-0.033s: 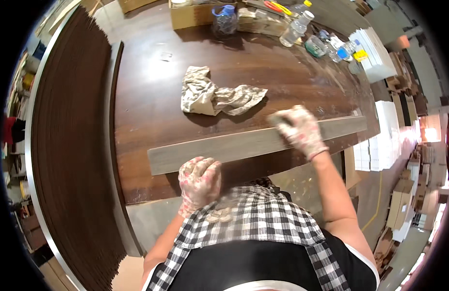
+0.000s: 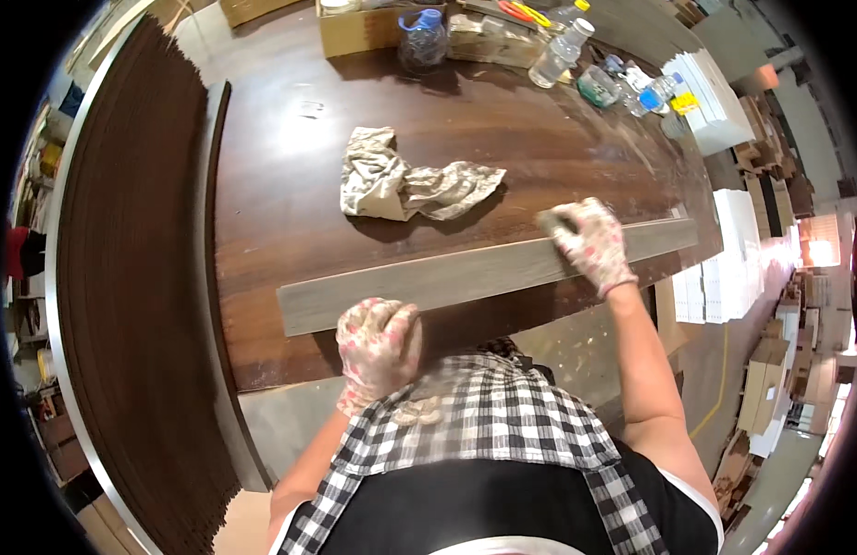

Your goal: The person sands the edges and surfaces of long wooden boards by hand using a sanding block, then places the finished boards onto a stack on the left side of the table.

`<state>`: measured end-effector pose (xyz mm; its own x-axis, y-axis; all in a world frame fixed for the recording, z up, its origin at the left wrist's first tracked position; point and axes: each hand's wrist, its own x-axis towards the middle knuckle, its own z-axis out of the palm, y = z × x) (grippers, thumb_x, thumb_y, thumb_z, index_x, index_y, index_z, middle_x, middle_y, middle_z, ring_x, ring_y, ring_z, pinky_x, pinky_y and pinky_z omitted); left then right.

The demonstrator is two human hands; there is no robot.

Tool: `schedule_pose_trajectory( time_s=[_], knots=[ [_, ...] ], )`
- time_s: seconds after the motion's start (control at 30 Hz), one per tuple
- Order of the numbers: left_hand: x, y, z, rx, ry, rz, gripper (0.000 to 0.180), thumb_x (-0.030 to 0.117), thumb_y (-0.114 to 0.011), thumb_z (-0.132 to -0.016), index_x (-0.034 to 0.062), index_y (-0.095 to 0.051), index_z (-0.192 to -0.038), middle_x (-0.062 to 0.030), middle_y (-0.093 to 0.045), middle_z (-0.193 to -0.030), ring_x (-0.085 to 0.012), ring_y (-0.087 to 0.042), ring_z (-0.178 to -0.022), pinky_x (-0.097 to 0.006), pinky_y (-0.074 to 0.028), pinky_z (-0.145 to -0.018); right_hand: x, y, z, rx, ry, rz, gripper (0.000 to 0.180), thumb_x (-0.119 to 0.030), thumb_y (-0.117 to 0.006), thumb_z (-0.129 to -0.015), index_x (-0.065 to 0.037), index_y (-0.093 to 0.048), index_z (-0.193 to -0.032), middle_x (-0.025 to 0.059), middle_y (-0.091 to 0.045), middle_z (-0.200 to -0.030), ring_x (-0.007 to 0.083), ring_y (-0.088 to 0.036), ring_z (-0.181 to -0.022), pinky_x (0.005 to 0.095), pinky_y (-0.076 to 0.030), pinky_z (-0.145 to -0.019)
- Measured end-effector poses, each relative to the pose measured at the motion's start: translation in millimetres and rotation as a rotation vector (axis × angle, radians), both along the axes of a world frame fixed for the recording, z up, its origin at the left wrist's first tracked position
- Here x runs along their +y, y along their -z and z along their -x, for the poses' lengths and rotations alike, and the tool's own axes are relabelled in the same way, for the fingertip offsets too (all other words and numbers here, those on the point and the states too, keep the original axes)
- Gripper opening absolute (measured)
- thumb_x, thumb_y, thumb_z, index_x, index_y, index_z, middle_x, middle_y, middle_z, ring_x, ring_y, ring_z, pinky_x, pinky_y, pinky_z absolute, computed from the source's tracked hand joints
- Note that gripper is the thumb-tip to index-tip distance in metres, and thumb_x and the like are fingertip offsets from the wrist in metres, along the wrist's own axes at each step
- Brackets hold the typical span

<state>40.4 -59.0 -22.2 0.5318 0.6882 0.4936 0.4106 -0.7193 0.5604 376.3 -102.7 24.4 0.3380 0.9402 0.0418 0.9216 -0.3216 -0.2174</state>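
A long narrow grey-brown board (image 2: 428,277) lies slantwise across the brown work table (image 2: 271,213). My left hand (image 2: 378,342), in a white glove with pink spots, is closed at the board's near edge towards its left end, its knuckles overlapping that edge. On the right part of the board rests my right hand (image 2: 590,242), gloved alike, with its fingers curled together. Something dark and small shows under its fingertips; I cannot make out what it is. Beyond the board lies a crumpled, stained pale cloth (image 2: 415,180), touched by neither hand.
A tall stack of dark panels (image 2: 132,277) stands left of the table. Along the far edge are a cardboard box (image 2: 359,32), a blue-capped jug (image 2: 422,42), clear bottles (image 2: 563,54) and orange-handled scissors (image 2: 519,11). White stacked panels (image 2: 711,102) stand at the far right.
My right hand has slid a little to the right along the board and looks sharper now. The left hand keeps its place at the near edge.
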Motion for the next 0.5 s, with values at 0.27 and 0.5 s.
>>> schedule_pose_trajectory(
  time_s=[0.27,0.5],
  knots=[
    [20,-6,-68,0.195,0.114,0.09,0.059,0.031,-0.087,-0.072,0.0013,-0.059,-0.115,-0.0182,-0.061,-0.12,-0.0388,-0.058,-0.116,-0.052,-0.044,-0.1,-1,4,44,0.198,-0.228,-0.17,0.031,-0.029,-0.075,-0.082,-0.013,-0.073,-0.109,0.0125,-0.068,-0.095,0.0327,-0.064,-0.095,0.0439,-0.054,-0.086],
    [10,-21,-107,0.287,0.111,0.036,0.067,0.038,-0.091,-0.064,0.0015,-0.059,-0.11,-0.0185,-0.059,-0.121,-0.0415,-0.054,-0.12,-0.053,-0.044,-0.103,-49,-8,-120,-0.06,0.104,-0.132,0.019,-0.033,-0.073,-0.088,-0.014,-0.075,-0.089,0.0147,-0.067,-0.088,0.0306,-0.066,-0.084,0.043,-0.055,-0.078]
  ],
)
